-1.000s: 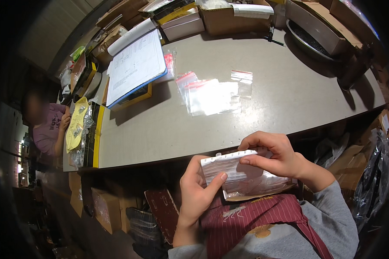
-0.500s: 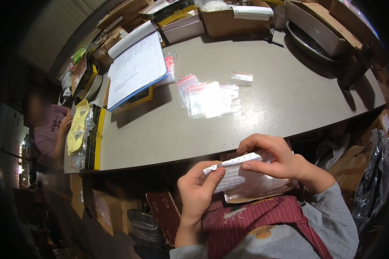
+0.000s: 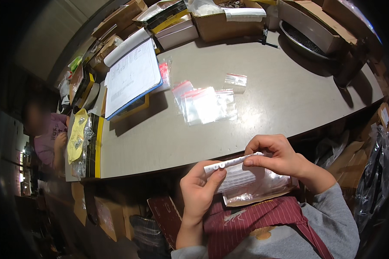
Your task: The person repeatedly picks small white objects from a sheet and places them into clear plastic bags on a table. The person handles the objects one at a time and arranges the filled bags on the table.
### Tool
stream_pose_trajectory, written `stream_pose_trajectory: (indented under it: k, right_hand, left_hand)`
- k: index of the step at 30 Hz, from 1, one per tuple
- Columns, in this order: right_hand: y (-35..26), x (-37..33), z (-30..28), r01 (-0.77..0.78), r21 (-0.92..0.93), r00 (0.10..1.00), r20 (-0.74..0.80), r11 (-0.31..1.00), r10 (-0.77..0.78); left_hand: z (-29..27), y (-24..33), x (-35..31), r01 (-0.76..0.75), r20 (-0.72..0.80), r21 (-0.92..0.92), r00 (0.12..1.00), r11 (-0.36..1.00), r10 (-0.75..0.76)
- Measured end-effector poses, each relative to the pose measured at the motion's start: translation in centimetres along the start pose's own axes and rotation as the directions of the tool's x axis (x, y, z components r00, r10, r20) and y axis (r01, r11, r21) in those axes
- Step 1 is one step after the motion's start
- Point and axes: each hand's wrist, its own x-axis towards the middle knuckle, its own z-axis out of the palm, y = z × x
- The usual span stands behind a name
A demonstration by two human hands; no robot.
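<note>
Between my hands is a white sheet of small round stickers (image 3: pixel 235 180), its top edge bent over into a strip with a printed letter on each sticker. My left hand (image 3: pixel 197 190) pinches the left end, thumb in front. One sticker near that thumb seems to stand slightly off the strip. At the right end, my right hand (image 3: pixel 275 154) grips the edge between thumb and curled fingers. Under the sheet, a shallow cardboard box (image 3: pixel 250 201) with clear plastic bags rests against my apron. Small red-topped zip bags (image 3: pixel 203 105) lie overlapping on the table beyond my hands.
A blue clipboard (image 3: pixel 132 77) with papers leans at the table's left. Another zip bag (image 3: pixel 236 82) and a black pen (image 3: pixel 270 44) lie further back. Boxes and a round metal pan (image 3: pixel 304 41) line the far edge. Another person (image 3: pixel 49 134) sits at far left.
My right hand has opened its grip a little and slid right along the strip, exposing more letters. The left hand keeps its pinch. The whole view has shifted slightly.
</note>
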Motion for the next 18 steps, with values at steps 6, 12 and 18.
stream_pose_trajectory:
  k: [6, 12, 18]
  right_hand:
    - [-2.4, 1.8, -1.6, 0.355, -0.429, 0.927, 0.050, 0.830, -0.371]
    - [-3.4, 3.1, -2.0, 0.383, -0.637, 0.920, 0.197, 0.669, -0.338]
    - [-3.4, 4.7, -1.4, 0.431, -0.758, 0.862, 0.185, 0.490, -0.472]
  left_hand:
    - [0.4, -0.6, 1.5, -0.210, 0.023, 0.383, 0.976, 0.900, 0.218]
    - [0.8, -0.1, 3.0, -0.299, 0.078, 0.462, 0.952, 0.835, 0.297]
    - [0.1, -0.3, 5.2, -0.188, 0.002, 0.299, 0.981, 0.936, 0.196]
